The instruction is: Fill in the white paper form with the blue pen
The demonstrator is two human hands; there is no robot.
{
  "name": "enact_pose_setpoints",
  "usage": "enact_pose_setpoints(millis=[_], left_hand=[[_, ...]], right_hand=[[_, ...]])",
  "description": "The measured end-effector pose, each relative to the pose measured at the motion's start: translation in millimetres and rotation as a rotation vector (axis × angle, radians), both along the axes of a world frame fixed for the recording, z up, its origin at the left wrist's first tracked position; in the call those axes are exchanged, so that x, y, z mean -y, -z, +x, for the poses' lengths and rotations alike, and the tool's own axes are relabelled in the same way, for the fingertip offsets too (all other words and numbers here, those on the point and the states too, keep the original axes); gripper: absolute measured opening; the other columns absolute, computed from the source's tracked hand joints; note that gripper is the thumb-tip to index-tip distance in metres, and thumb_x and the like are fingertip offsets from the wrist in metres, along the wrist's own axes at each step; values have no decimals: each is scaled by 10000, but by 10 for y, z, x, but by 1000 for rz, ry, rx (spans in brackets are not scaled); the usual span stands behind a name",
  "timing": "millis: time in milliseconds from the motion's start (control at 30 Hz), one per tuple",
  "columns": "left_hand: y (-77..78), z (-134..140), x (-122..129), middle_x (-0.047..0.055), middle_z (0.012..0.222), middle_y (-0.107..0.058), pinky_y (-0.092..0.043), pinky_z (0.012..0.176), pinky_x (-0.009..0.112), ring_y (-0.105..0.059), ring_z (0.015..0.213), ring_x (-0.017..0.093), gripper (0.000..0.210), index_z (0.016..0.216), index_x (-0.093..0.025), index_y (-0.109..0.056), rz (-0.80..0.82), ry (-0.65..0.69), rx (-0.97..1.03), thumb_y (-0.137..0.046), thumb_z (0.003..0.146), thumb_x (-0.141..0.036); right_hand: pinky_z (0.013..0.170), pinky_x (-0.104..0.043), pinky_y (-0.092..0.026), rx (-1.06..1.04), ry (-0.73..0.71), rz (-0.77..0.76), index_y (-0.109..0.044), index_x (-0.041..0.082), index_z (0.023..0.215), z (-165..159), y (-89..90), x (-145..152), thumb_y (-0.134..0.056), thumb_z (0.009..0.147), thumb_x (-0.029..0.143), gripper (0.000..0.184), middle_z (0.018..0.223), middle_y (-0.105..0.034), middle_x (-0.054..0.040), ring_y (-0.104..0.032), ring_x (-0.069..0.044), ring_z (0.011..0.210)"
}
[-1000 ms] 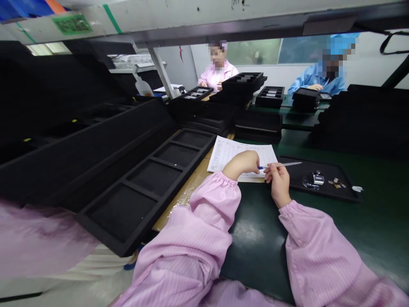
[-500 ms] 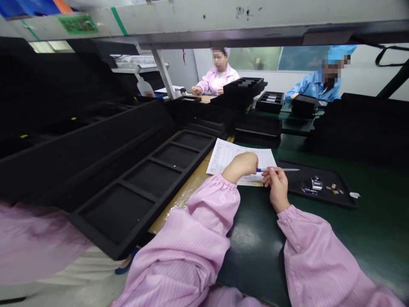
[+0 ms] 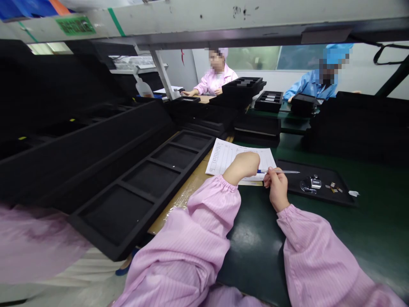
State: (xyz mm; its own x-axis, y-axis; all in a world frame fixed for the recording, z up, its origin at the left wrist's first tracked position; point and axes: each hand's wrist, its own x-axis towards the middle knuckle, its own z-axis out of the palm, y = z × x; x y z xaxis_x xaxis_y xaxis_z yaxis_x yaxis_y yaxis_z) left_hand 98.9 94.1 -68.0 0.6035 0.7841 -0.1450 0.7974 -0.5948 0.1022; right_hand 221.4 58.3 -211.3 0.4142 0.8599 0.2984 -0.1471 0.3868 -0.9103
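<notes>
A slim pen [image 3: 289, 172] with a blue end lies level between my two hands, its tip pointing right. My left hand [image 3: 246, 164] is bent over a printed sheet of paper [image 3: 225, 152], closed at the blue end of the pen; most of its fingers are hidden behind the hand. With thumb and fingers, my right hand [image 3: 277, 187] pinches the pen near its middle, at the paper's right edge. Just right of this hand, a flat black tray [image 3: 292, 190] carries a shiny metal and clear object [image 3: 311, 184] and several small pieces [image 3: 334, 187].
A long black compartment tray [image 3: 128, 226] borders my left arm. Black trays [image 3: 244, 87] are stacked at the back, with more dark stacks [image 3: 361, 123] at right. A shelf beam [image 3: 191, 25] crosses overhead. Two co-workers sit beyond; another person's pink clothing [image 3: 35, 247] shows at lower left.
Both hands stay nearly in place on the pen, and slightly more of its blue end shows. The co-worker in pink has reached an arm further left. The view has shifted slightly.
</notes>
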Motion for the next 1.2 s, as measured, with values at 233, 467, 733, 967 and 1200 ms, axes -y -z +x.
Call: enact_pose_setpoints(millis=[233,467,733,967,1200], left_hand=[[3,24,14,116,978,-686,-470,772,285,-639,944,255,132,967,-112,-719,0,-1,-12,-693,839,-124],[6,50,23,117,987,-683,-467,777,280,-639,949,253,138,967,-111,-715,-7,-10,-4,-705,830,-117],[70,6,-70,77,900,-695,-414,651,260,-637,814,203,151,965,-109,-740,-80,11,4,-759,824,-158],[80,4,-92,80,911,-700,-368,612,252,-622,797,190,172,982,-92,-738,-124,15,-18,-763,827,-163],[67,17,-70,85,863,-693,-361,615,249,-603,746,175,178,983,-76,-733,-149,13,-49,-744,839,-179]], right_hand=[[390,-206,-303,21,29,-1,-477,184,637,10,9,-4,-695,848,559,482,554,-500,15,-407,-90,421],[380,-208,-287,23,39,-21,-464,185,588,-20,10,12,-665,861,599,535,495,-460,14,-372,-86,395],[370,-201,-319,-8,5,-23,-476,182,616,-48,-3,12,-651,835,672,565,552,-544,-23,-436,-95,402],[383,-188,-331,-12,-29,-26,-512,172,677,-39,29,8,-657,839,666,540,583,-572,-28,-460,-95,420],[381,-177,-319,-9,-53,-30,-507,181,754,-43,16,9,-706,793,678,537,582,-570,-4,-446,-91,412]])
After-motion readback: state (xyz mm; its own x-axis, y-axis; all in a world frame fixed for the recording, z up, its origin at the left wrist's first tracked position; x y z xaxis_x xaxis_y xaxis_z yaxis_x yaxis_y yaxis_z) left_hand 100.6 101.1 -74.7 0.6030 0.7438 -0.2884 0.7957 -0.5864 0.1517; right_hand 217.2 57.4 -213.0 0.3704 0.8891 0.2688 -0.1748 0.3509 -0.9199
